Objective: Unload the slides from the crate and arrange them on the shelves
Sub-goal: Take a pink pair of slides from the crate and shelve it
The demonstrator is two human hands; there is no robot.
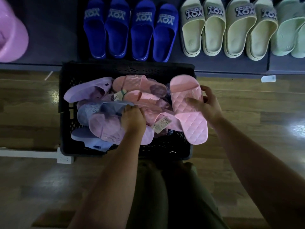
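Slides fill a black perforated crate (69,90) that stands on the wooden floor (24,103), its far wall tight against the front edge of a dark low shelf (49,30). The heap inside is pink, lilac and grey-blue, rising above the rim. The right hand (207,103) has its grip pinched on a quilted pink slide (188,111) at the strap, thumb on top and fingers curled round the outer side; this slide lies over the crate's right wall, its heel jutting past the near right corner. The left hand (132,119) is pressed down into the middle of the heap, fingers curled on a grey-blue slide (99,109), though how firmly it grasps cannot be told. A paper price tag (162,123) lies between the two hands.

On the shelf, four blue slides (130,30) stand in a row just behind the crate, four pale yellow-green slides (227,28) beside them toward the right, and mint-green ones (290,30) at the right edge. Bare shelf lies left of the blue row, up to a pink object (11,33) at the left edge. Open floor lies on both sides of the crate.
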